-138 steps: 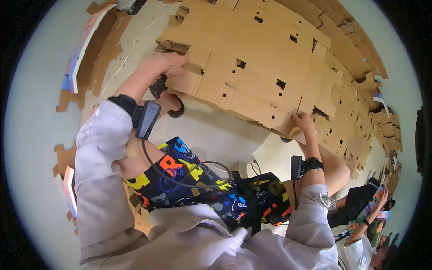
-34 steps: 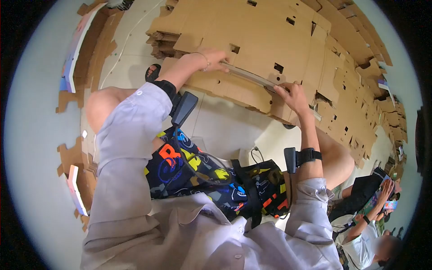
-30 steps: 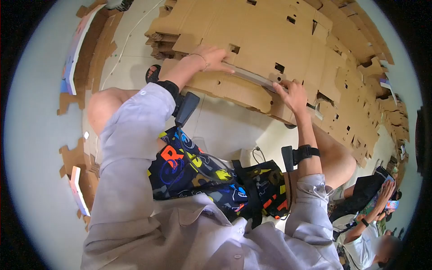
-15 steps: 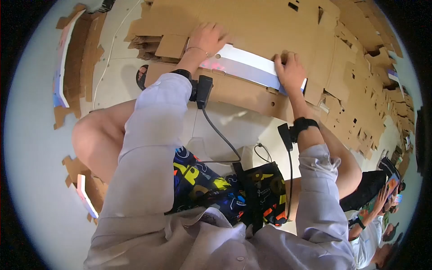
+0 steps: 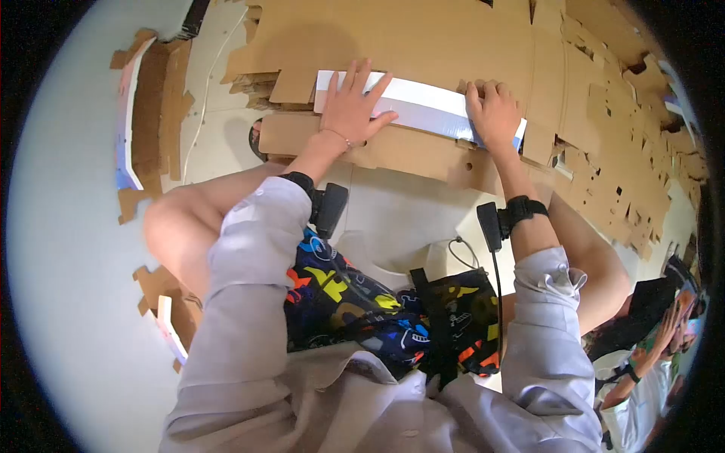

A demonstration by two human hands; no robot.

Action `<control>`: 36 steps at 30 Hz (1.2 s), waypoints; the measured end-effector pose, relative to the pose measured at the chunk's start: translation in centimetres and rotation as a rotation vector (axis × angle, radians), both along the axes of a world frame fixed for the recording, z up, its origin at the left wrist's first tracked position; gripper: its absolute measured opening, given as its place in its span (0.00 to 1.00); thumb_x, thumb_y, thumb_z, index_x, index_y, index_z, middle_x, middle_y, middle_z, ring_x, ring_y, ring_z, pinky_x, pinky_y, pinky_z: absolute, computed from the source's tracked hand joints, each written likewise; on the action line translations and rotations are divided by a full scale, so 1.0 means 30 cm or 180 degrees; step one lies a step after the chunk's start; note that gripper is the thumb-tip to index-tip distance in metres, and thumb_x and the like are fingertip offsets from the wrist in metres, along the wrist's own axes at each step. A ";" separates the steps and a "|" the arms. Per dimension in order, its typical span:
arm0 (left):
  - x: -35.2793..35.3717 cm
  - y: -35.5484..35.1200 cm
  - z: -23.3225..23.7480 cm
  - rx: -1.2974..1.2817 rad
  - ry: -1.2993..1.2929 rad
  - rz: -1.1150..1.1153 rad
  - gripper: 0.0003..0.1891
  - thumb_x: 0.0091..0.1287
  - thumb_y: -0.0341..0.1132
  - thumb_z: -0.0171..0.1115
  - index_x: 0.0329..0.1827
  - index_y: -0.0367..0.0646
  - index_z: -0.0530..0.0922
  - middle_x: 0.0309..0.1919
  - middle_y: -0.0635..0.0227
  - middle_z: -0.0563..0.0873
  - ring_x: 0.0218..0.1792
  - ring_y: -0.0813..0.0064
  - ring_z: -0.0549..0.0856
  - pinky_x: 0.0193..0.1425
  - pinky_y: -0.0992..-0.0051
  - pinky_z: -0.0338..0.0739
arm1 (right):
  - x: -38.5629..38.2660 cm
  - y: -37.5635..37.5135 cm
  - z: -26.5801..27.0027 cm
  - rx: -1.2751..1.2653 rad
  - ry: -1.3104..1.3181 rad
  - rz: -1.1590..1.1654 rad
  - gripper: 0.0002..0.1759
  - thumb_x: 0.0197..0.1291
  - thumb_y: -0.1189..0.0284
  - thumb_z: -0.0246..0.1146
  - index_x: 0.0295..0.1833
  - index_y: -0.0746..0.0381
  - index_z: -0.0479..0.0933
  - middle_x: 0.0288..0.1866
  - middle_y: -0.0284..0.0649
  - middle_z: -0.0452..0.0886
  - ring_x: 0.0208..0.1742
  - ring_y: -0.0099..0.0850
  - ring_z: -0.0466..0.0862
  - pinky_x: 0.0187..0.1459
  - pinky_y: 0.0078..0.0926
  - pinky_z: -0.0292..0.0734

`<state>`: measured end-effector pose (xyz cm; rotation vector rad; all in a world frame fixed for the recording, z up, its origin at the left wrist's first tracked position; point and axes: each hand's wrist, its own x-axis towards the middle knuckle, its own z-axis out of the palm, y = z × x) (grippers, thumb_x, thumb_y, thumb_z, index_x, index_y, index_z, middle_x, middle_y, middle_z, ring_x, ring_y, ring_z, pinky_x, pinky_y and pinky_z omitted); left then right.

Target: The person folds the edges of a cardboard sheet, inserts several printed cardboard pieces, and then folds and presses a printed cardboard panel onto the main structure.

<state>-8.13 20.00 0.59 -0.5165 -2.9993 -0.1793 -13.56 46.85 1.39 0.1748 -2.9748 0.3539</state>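
Note:
A long strip printed white, lilac and blue [image 5: 430,108] lies along the near part of a brown cardboard sheet [image 5: 393,38]. My left hand [image 5: 353,103] rests flat with its fingers spread over the strip's left end. At the right end, my right hand [image 5: 495,117] is bent over the strip, its fingertips curled down on the upper edge. Whether those fingers grip anything is hidden. Below the strip runs a plain brown cardboard flap [image 5: 400,153].
Folded cardboard pieces with printed edges [image 5: 155,113] stand on the floor at the left, another [image 5: 170,321] lower down. Stacked cardboard [image 5: 596,143] extends right. A person [image 5: 642,392] is at the lower right. A white cable [image 5: 202,113] crosses the floor.
My left hand has come down from above the strip's upper edge and spread flat on its left end. My right hand stays at the right end. The view has shifted slightly.

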 end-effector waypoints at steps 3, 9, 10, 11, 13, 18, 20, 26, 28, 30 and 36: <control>0.017 0.028 0.021 -0.0092 -0.0428 0.0190 0.48 0.56 0.69 0.56 0.76 0.57 0.52 0.74 0.51 0.50 0.75 0.50 0.47 0.74 0.46 0.44 | 0.103 -0.003 -0.006 0.0012 0.0566 0.0296 0.20 0.60 0.56 0.57 0.47 0.60 0.78 0.44 0.46 0.79 0.51 0.43 0.76 0.53 0.45 0.66; 0.002 0.046 0.051 -0.0247 -0.0746 0.0295 0.55 0.49 0.71 0.61 0.77 0.57 0.49 0.75 0.49 0.46 0.76 0.49 0.44 0.73 0.43 0.41 | 0.270 0.068 -0.006 -0.0560 0.0190 -0.0594 0.36 0.59 0.59 0.61 0.68 0.65 0.60 0.69 0.56 0.61 0.69 0.45 0.64 0.68 0.44 0.59; 0.003 0.043 0.041 -0.0195 -0.0691 0.0320 0.55 0.49 0.71 0.61 0.77 0.57 0.49 0.75 0.49 0.46 0.76 0.49 0.44 0.73 0.43 0.41 | 0.277 0.078 -0.024 -0.0816 0.0246 -0.0966 0.36 0.59 0.60 0.62 0.67 0.67 0.61 0.67 0.57 0.64 0.67 0.43 0.67 0.67 0.42 0.61; 0.001 0.038 0.038 -0.0098 -0.0665 0.0298 0.55 0.48 0.71 0.62 0.77 0.57 0.49 0.75 0.49 0.47 0.76 0.49 0.44 0.73 0.43 0.41 | 0.276 0.092 -0.034 -0.1069 0.0294 -0.1331 0.36 0.58 0.61 0.63 0.66 0.69 0.61 0.65 0.58 0.67 0.65 0.41 0.70 0.65 0.40 0.63; 0.009 0.028 0.027 0.0122 -0.0642 0.0282 0.55 0.48 0.70 0.63 0.77 0.58 0.50 0.75 0.50 0.48 0.76 0.50 0.44 0.73 0.43 0.41 | 0.253 0.165 -0.012 -0.2062 -0.0504 -0.1451 0.33 0.58 0.61 0.64 0.63 0.72 0.65 0.58 0.56 0.73 0.60 0.38 0.74 0.62 0.34 0.65; 0.009 0.013 0.012 0.0263 -0.0655 0.0306 0.54 0.48 0.71 0.62 0.76 0.62 0.50 0.75 0.54 0.50 0.76 0.51 0.46 0.73 0.44 0.41 | 0.225 0.137 0.111 -0.3375 -0.0782 -0.2016 0.29 0.56 0.61 0.68 0.54 0.74 0.75 0.51 0.49 0.80 0.54 0.34 0.77 0.58 0.29 0.67; 0.009 0.009 0.009 0.0321 -0.0627 0.0312 0.54 0.47 0.72 0.61 0.76 0.63 0.51 0.75 0.55 0.51 0.75 0.52 0.47 0.73 0.44 0.41 | 0.204 0.186 0.057 -0.3145 -0.0945 -0.2013 0.31 0.55 0.61 0.68 0.56 0.74 0.74 0.52 0.49 0.79 0.54 0.33 0.77 0.58 0.29 0.67; 0.013 0.000 -0.004 0.0418 -0.0503 0.0354 0.54 0.46 0.72 0.62 0.76 0.63 0.52 0.73 0.56 0.54 0.75 0.53 0.49 0.74 0.45 0.43 | 0.155 0.252 0.069 -0.3655 -0.1591 -0.1972 0.35 0.56 0.55 0.67 0.60 0.71 0.70 0.54 0.44 0.75 0.54 0.33 0.74 0.53 0.31 0.66; 0.009 -0.012 0.001 0.0517 -0.0481 0.0395 0.54 0.46 0.71 0.64 0.76 0.63 0.52 0.73 0.58 0.54 0.75 0.54 0.49 0.74 0.46 0.43 | 0.161 0.186 0.160 -0.4064 -0.1602 -0.1912 0.33 0.57 0.55 0.67 0.60 0.67 0.69 0.54 0.42 0.74 0.54 0.31 0.73 0.52 0.31 0.66; 0.007 -0.006 0.009 0.0609 -0.0497 0.0387 0.53 0.46 0.68 0.66 0.75 0.63 0.52 0.73 0.59 0.55 0.75 0.55 0.49 0.74 0.46 0.44 | 0.171 0.201 0.185 -0.4216 -0.1590 -0.1796 0.29 0.58 0.56 0.66 0.58 0.62 0.68 0.55 0.39 0.72 0.53 0.29 0.71 0.54 0.33 0.65; -0.013 -0.028 0.021 0.0779 -0.0549 0.0411 0.51 0.49 0.54 0.73 0.75 0.63 0.52 0.73 0.61 0.54 0.75 0.56 0.50 0.74 0.49 0.46 | 0.181 0.110 0.344 -0.3986 -0.1001 -0.1358 0.26 0.59 0.62 0.66 0.56 0.66 0.67 0.52 0.42 0.73 0.55 0.30 0.71 0.57 0.31 0.65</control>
